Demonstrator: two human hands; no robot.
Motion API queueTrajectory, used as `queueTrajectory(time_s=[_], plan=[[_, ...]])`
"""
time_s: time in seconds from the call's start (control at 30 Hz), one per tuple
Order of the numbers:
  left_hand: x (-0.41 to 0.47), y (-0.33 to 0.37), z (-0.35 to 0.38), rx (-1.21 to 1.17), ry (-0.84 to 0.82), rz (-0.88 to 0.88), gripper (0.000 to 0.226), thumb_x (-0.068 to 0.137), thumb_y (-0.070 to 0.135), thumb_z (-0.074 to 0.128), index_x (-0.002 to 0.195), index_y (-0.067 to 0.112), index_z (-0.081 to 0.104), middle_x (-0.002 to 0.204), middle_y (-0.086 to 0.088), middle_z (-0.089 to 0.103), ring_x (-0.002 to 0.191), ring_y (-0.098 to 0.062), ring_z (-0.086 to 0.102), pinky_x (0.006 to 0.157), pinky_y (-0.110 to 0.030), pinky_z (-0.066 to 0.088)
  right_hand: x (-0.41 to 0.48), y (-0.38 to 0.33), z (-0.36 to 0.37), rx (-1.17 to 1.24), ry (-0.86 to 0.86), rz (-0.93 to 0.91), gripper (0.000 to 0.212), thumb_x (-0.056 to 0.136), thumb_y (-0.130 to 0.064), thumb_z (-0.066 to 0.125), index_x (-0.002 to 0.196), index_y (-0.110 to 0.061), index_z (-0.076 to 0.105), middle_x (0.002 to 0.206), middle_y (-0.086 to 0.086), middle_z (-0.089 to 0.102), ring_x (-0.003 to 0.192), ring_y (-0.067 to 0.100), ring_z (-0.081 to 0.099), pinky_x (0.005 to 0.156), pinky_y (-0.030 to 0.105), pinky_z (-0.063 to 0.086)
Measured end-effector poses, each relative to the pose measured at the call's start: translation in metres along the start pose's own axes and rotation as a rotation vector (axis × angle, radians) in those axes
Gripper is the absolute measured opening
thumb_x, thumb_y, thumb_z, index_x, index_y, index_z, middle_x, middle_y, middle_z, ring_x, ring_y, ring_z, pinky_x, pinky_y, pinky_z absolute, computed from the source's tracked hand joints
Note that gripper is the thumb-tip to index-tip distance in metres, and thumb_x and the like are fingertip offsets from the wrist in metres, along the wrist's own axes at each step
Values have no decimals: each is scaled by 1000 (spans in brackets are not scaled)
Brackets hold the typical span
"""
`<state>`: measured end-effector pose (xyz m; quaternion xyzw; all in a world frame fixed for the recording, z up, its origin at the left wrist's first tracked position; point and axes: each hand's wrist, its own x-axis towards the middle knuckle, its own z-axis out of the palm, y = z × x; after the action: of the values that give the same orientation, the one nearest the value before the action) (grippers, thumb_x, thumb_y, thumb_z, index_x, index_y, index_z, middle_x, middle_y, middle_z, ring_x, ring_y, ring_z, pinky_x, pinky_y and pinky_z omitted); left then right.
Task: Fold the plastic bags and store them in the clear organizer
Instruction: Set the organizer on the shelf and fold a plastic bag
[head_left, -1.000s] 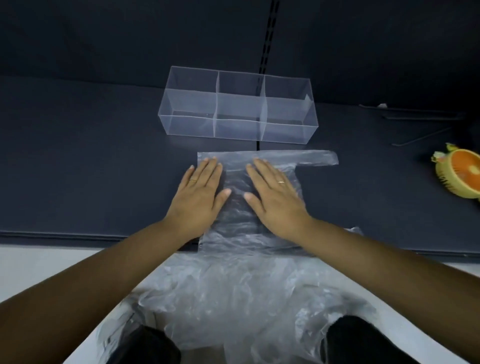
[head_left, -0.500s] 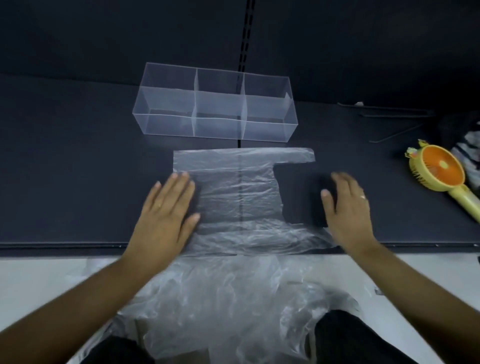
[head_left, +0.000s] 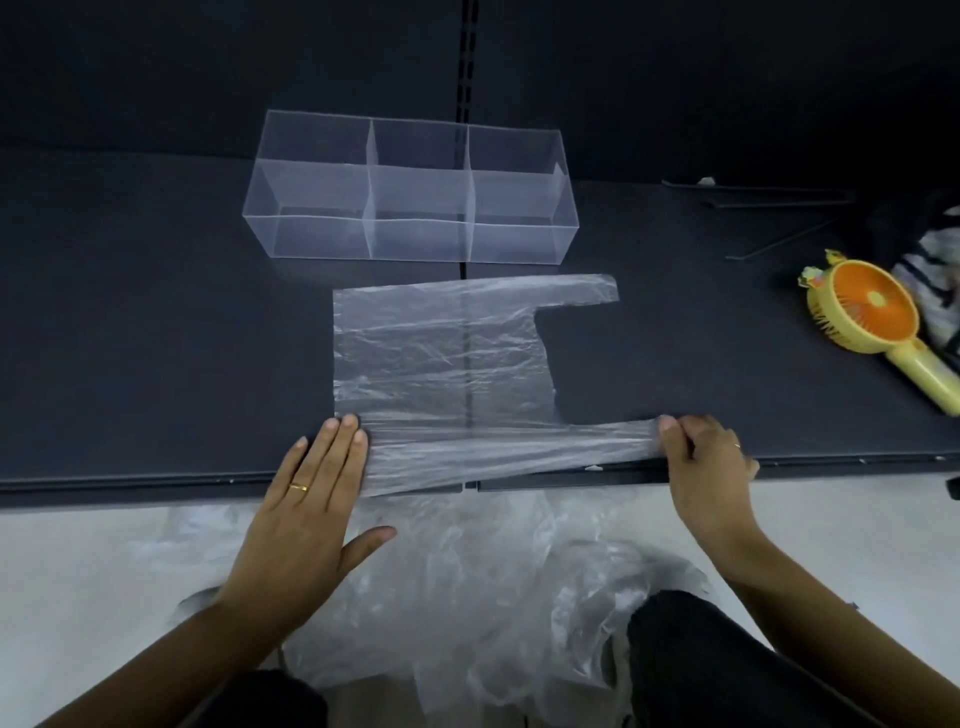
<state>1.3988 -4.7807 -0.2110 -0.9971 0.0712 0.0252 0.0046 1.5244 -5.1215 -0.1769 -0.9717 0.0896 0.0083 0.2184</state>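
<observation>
Bare forearms (head_left: 171, 654), dark trousers (head_left: 727, 670) — gold ring (head_left: 300, 487) on left hand (head_left: 311, 512), ring (head_left: 736, 445) on right hand (head_left: 709, 465).

One clear organizer (head_left: 410, 192), three compartments in a row. Just in front of the organizer, one flat plastic bag (head_left: 441, 353) with two handles. Nearer again, two hands: left hand (head_left: 306, 499) and right hand (head_left: 706, 457); two rings (head_left: 298, 487), one per hand. Farthest in front of the organizer, one heap of loose bags (head_left: 467, 597), number within impossible to tell. Well right of the organizer, one handheld fan (head_left: 872, 312) and one striped cloth (head_left: 935, 270).
</observation>
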Motion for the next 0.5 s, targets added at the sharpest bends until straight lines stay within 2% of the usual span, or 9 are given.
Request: queueTrajectory(time_s=[0.1, 0.17, 0.23, 0.3, 0.37, 0.43, 0.5], plan=[[0, -1, 1, 2, 23, 7, 86, 92, 64, 25, 146, -2, 29, 153, -21, 31, 142, -34, 30, 115, -47, 20, -5, 8, 6, -260, 176, -199, 33, 98, -19, 51, 75, -1, 65, 75, 10, 56, 78, 35, 52, 76, 39, 26], [0, -2, 2, -10, 58, 18, 81, 93, 61, 26, 146, 0, 28, 151, -21, 33, 141, -33, 32, 116, -46, 19, -4, 11, 6, -379, 210, -280, 36, 95, -24, 50, 72, -1, 64, 76, 15, 59, 76, 35, 53, 75, 41, 29], [0, -4, 3, -33, 113, 31, 71, 97, 55, 25, 144, 1, 31, 150, -20, 37, 140, -32, 33, 115, -46, 21, -2, 11, 3, -366, 232, -267, 28, 94, -26, 56, 78, -4, 62, 84, 15, 56, 81, 35, 50, 79, 43, 31], [-2, -7, 6, -48, 194, 78, 56, 102, 42, 27, 142, 4, 37, 148, -18, 40, 140, -30, 33, 115, -47, 23, -7, 2, 0, -247, 257, -321, 25, 92, -33, 56, 91, -9, 58, 98, 14, 52, 92, 34, 48, 86, 44, 30], [-2, -9, 4, -61, 295, 193, 41, 100, 17, 41, 140, 6, 46, 145, -13, 46, 138, -29, 37, 114, -47, 27, -19, -18, 3, -113, 144, -511, 36, 89, -43, 50, 105, -12, 58, 116, 11, 52, 107, 28, 45, 93, 42, 29], [1, -11, -1, -90, 379, 282, 40, 92, -3, 45, 128, 6, 60, 135, -10, 57, 129, -28, 49, 108, -45, 35, -38, -43, 14, -63, -88, -756, 52, 87, -52, 50, 119, -12, 58, 133, 9, 51, 121, 25, 43, 103, 39, 27], [6, -10, -14, -150, 458, 274, 32, 92, -2, 47, 113, 6, 70, 121, -8, 66, 118, -26, 60, 102, -41, 42, -56, -65, 29, -130, -238, -947, 64, 84, -55, 58, 129, -11, 54, 142, 8, 47, 129, 25, 43, 110, 39, 24]])
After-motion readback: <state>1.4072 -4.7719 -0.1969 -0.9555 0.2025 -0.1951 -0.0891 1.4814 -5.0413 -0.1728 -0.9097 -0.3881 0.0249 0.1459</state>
